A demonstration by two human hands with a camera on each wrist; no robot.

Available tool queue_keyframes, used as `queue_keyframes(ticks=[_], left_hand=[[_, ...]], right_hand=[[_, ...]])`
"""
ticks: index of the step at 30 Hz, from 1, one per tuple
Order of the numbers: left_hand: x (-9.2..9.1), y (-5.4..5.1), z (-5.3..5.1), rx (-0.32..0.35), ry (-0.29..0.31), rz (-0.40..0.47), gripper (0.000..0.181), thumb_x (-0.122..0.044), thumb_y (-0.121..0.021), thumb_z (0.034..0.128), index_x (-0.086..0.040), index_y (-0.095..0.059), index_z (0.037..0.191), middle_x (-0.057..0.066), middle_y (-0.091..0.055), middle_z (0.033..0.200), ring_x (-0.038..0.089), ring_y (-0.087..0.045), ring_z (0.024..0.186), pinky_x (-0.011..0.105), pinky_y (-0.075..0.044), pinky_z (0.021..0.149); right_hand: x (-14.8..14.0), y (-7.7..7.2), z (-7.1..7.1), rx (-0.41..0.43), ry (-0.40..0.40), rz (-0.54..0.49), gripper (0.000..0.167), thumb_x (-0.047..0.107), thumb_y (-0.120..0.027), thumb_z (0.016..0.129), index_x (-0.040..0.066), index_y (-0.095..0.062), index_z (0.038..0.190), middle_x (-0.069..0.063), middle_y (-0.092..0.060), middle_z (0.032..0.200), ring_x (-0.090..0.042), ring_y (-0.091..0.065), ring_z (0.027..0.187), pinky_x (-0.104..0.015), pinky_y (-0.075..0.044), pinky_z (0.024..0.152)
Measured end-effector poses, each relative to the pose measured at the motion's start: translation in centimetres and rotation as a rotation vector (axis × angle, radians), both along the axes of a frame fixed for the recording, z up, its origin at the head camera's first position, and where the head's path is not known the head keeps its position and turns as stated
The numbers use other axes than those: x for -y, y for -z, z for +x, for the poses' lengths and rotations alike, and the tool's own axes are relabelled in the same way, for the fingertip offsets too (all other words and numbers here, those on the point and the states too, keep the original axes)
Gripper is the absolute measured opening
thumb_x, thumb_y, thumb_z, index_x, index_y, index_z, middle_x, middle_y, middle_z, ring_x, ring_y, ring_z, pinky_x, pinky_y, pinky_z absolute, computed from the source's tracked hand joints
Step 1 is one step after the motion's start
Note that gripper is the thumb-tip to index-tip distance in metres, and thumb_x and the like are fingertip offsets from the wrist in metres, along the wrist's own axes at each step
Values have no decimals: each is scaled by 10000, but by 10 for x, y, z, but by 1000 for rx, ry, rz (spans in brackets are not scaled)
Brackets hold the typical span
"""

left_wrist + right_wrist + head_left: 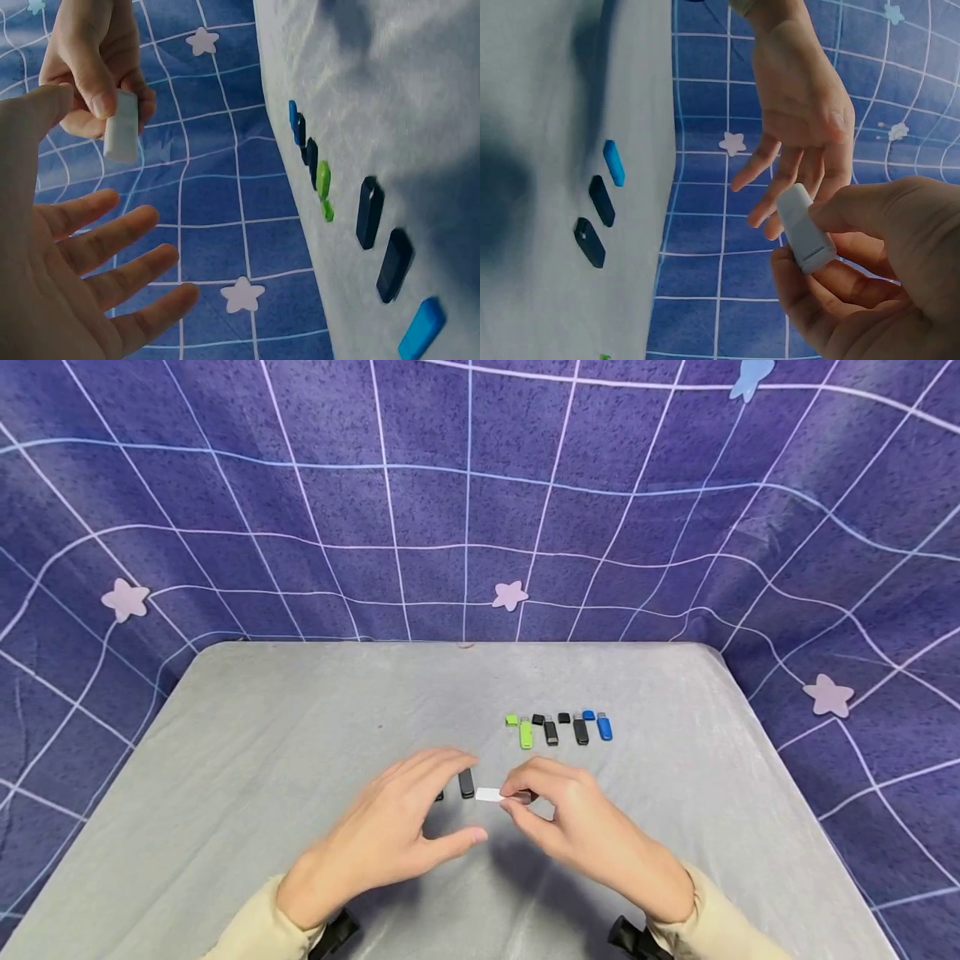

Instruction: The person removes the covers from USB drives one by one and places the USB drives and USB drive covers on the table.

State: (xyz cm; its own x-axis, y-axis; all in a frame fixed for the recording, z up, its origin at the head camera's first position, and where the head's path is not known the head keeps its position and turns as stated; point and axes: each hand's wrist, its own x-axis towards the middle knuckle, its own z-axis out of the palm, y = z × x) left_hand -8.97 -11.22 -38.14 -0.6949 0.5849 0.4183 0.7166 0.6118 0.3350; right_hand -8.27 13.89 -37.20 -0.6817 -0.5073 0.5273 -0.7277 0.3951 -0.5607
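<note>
My right hand (pixel 573 806) pinches a white USB stick (pixel 489 794) between thumb and fingers, above the table. Its capped or bare state is hard to tell, since the fingers hide part of it. Facing it from the left, my left hand (pixel 401 814) is spread with nothing in it, apart from the stick. On the table beyond the left fingers lies a black USB stick (pixel 467 782). The left wrist view shows a second black stick (pixel 395 265) and a blue stick (pixel 422 328) beside it, mostly hidden by the left hand in the head view.
Farther back on the right, a green stick (pixel 526 733), two black sticks (pixel 551 732) and a blue stick (pixel 604 727) lie in a row with metal plugs bare. Small caps, including a green cap (pixel 512 720), lie by them. A grey cloth (pixel 300 710) covers the table.
</note>
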Motion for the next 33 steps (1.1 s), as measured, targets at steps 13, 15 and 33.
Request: queue_keyframes(ticks=[13, 15, 33], left_hand=[[-12, 17, 9, -3, 29, 152, 396, -431, -719, 962, -169, -652, 1251, -94, -689, 1188, 119, -654, 1156, 314, -545, 975], [-14, 18, 10, -1, 27, 170, 388, -419, -725, 960, -163, -658, 1244, -92, -695, 1183, 114, -656, 1151, 301, -544, 970], [-22, 29, 15, 26, 54, 280, 56, -252, -726, 978, -229, -675, 986, -146, -688, 969, 5, -638, 913, 147, -510, 790]], right_hand=[[-7, 10, 6, 102, 14, -65, 129, 39, -723, 936, 161, -748, 973, 50, -738, 934, -32, -656, 830, -216, -567, 726], [-8, 13, 7, 117, 16, -71, 113, 58, -721, 944, 161, -749, 981, 53, -741, 940, -36, -659, 836, -226, -571, 731], [1, 20, 14, 301, 15, -92, 108, 139, -689, 992, 223, -749, 1022, 100, -733, 943, -29, -656, 836, -243, -561, 682]])
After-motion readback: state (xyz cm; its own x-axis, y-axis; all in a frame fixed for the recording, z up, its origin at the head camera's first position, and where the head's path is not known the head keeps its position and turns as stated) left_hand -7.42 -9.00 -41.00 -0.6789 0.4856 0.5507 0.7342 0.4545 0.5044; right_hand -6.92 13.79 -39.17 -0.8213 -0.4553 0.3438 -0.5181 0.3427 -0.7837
